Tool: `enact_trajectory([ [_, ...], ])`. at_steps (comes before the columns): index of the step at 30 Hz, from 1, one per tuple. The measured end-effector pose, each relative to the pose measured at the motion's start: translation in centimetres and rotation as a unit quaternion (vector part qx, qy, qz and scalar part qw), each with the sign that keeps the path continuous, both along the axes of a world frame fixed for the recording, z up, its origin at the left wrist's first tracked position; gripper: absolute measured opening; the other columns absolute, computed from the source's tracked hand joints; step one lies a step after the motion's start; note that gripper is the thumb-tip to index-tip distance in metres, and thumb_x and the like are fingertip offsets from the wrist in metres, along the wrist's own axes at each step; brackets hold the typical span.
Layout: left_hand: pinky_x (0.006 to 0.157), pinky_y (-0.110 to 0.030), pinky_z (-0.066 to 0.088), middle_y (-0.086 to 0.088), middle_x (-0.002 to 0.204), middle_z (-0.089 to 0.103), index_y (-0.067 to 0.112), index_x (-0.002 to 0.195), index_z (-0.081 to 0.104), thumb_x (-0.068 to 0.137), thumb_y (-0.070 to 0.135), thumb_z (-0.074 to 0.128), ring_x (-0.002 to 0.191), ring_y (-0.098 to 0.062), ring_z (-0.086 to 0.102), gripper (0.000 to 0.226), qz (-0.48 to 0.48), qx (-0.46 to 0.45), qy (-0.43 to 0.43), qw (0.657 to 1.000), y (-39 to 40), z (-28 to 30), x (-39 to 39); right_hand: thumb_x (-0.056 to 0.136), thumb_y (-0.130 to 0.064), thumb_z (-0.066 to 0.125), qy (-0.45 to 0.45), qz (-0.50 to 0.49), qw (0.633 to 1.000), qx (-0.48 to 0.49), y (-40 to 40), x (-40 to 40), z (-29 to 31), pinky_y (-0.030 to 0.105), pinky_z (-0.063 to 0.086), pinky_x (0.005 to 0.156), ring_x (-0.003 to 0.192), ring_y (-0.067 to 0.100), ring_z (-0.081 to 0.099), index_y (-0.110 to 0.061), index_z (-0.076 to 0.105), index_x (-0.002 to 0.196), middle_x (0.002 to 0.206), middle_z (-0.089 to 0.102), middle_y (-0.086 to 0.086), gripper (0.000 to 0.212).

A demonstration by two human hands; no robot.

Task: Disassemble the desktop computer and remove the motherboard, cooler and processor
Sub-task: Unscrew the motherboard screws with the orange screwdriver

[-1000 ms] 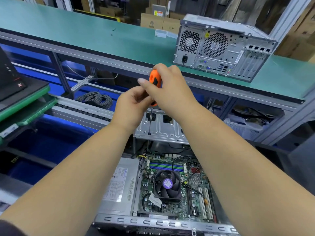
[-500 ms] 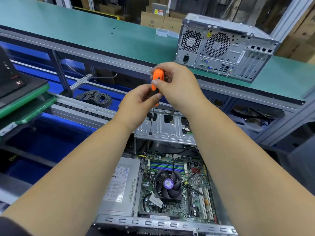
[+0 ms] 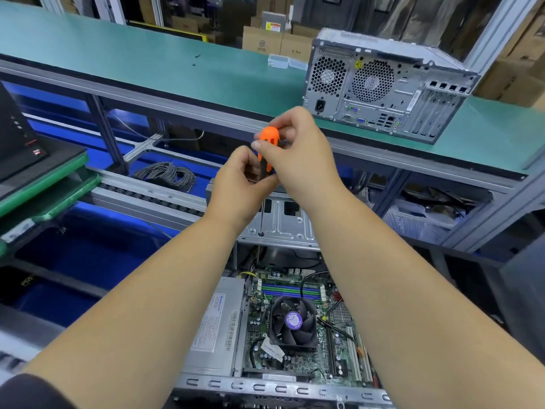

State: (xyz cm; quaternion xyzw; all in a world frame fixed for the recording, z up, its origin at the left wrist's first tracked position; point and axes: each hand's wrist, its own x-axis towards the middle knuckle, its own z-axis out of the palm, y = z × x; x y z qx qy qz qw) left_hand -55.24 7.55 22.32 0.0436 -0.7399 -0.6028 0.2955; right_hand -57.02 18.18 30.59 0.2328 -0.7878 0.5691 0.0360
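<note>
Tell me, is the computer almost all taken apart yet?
Not yet. Done: the open case has its side cover off, so you can see inside. Happening now: the left hand and right hand hold the orange screwdriver, tip on the metal drive bracket. Left to do: the cooler fan sits on the motherboard, which is in the case; the processor is hidden.

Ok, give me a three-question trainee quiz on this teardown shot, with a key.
1. True or false: the cooler fan has been lifted off the motherboard.
2. Which hand grips the top of the orange screwdriver: left hand or right hand?
3. Fill in: the screwdriver tip rests on the metal ____ at the far end of the open case.

Key:
1. False; it sits on the board.
2. Right hand.
3. Drive bracket.
</note>
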Motion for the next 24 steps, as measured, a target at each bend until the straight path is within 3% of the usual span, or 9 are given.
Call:
enact_trajectory([
  [3,0.067,-0.029,0.05,0.002,0.081,0.061,0.024,0.095,0.055,0.074,0.038,0.07,0.073,-0.013,0.056,0.029,-0.021,-0.038,-0.022,0.999,-0.3,0.4,-0.1,0.085,-0.012,0.07,0.003,0.023,1.0,0.015,0.2,-0.3,0.2,0.042,0.057,0.079,0.086,0.013,0.067,-0.021,0.056,0.094,0.092,0.071,-0.006,0.019],
  [6,0.091,-0.038,0.052,-0.002,0.11,0.067,0.025,0.115,0.059,0.092,0.027,0.06,0.107,-0.021,0.062,0.022,-0.125,0.003,-0.031,0.992,-0.6,0.7,0.5,0.088,-0.014,0.066,0.0,0.03,0.999,0.034,0.5,-0.7,0.4,0.036,0.056,0.075,0.086,0.012,0.065,-0.025,0.061,0.098,0.089,0.067,-0.009,0.016],
  [8,0.093,-0.029,0.048,0.001,0.116,0.066,0.026,0.122,0.058,0.099,0.021,0.049,0.111,-0.016,0.06,0.025,-0.132,0.002,-0.026,0.991,-0.9,0.7,0.9,0.09,-0.013,0.062,-0.005,0.04,0.998,0.047,0.7,-0.9,0.5,0.041,0.057,0.078,0.09,0.017,0.065,-0.026,0.062,0.102,0.093,0.066,-0.004,0.018],
  [11,0.085,-0.014,0.047,0.007,0.114,0.068,0.022,0.126,0.057,0.1,0.011,0.045,0.106,-0.003,0.062,0.031,-0.12,-0.008,-0.004,0.993,-0.8,0.7,1.3,0.094,-0.01,0.054,0.007,0.051,0.996,0.068,0.7,-0.9,0.6,0.048,0.054,0.087,0.096,0.024,0.063,-0.028,0.063,0.108,0.102,0.062,0.002,0.025],
  [13,0.081,-0.012,0.049,0.012,0.103,0.071,0.016,0.121,0.061,0.096,0.002,0.05,0.101,0.0,0.065,0.031,-0.107,0.009,0.007,0.994,-0.7,0.6,1.3,0.096,-0.009,0.048,0.021,0.05,0.995,0.088,0.8,-0.8,0.4,0.04,0.051,0.088,0.101,0.021,0.059,-0.032,0.062,0.115,0.113,0.058,0.004,0.032],
  [16,0.08,-0.02,0.052,0.013,0.091,0.072,0.018,0.106,0.066,0.089,0.004,0.062,0.091,-0.004,0.067,0.023,-0.071,0.021,0.011,0.997,-0.8,0.2,1.1,0.097,-0.01,0.043,0.036,0.058,0.99,0.126,0.9,-0.8,0.3,0.026,0.044,0.075,0.098,0.017,0.053,-0.035,0.058,0.127,0.119,0.054,0.005,0.041],
  [18,0.079,-0.025,0.052,0.009,0.086,0.07,0.024,0.097,0.065,0.084,0.012,0.069,0.086,-0.009,0.067,0.018,-0.054,0.023,0.01,0.998,-0.9,-0.1,1.0,0.093,-0.013,0.047,0.025,0.067,0.99,0.122,1.0,-0.9,0.5,0.023,0.044,0.071,0.094,0.015,0.053,-0.034,0.061,0.126,0.116,0.054,0.008,0.042],
  [20,0.075,-0.027,0.052,0.01,0.079,0.066,0.025,0.088,0.062,0.077,0.022,0.074,0.078,-0.009,0.063,0.016,-0.041,0.024,0.015,0.999,-0.6,-0.2,0.9,0.09,-0.023,0.058,0.023,0.064,0.993,0.098,0.9,-0.7,0.5,0.022,0.046,0.076,0.093,0.01,0.056,-0.032,0.065,0.122,0.114,0.054,0.006,0.034],
  [24,0.062,-0.022,0.045,0.015,0.069,0.058,0.017,0.088,0.056,0.07,0.028,0.075,0.064,-0.005,0.053,0.029,0.006,-0.023,0.008,1.0,0.0,0.0,0.6,0.081,-0.034,0.073,0.083,-0.008,0.994,0.073,0.6,0.1,0.1,0.029,0.051,0.081,0.087,0.006,0.058,-0.029,0.066,0.112,0.103,0.058,-0.008,0.032],
])
